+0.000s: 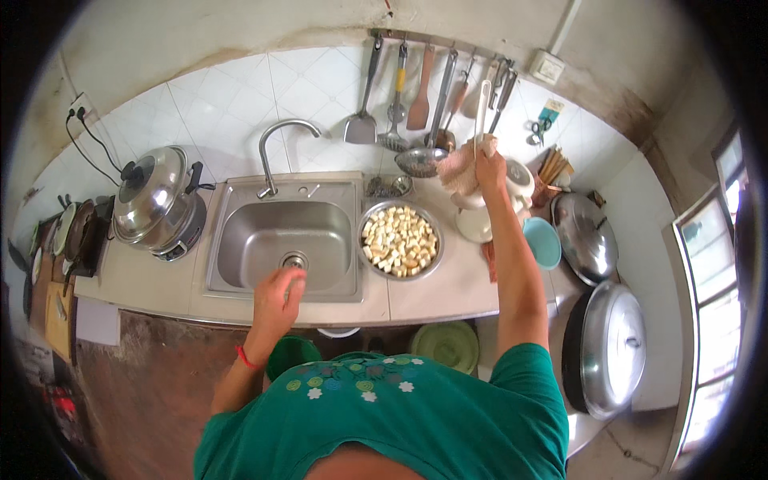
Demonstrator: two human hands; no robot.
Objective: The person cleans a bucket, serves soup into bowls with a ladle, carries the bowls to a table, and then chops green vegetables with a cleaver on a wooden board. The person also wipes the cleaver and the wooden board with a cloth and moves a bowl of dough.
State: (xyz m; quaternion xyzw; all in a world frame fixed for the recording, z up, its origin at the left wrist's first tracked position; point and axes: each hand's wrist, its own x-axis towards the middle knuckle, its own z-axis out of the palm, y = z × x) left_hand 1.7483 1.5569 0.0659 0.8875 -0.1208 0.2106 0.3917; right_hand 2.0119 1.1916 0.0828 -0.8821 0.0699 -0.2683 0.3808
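My left hand (279, 300) hovers above the front edge of the stainless steel sink (240, 258), fingers loosely bent and thumb apart, with nothing visible in it. At the back of the counter, my right hand (493, 171) grips a pinkish cloth (457, 168) below the hanging utensils. A long white handle (482, 111) rises just above the cloth; whether my hand also holds it cannot be made out. Beneath the cloth sit white stacked dishes (477, 225), partly covered by my forearm. Between my arms, a round metal bowl (363, 259) holds pale cubed food pieces (400, 240).
A lidded steel electric pot (153, 192) stands left of the sink. The curved faucet (265, 156) rises behind the basin. A turquoise bowl (542, 243), a cup of chopsticks (547, 191) and large lidded pans (615, 351) line the right side. A green basin (445, 345) lies below the counter.
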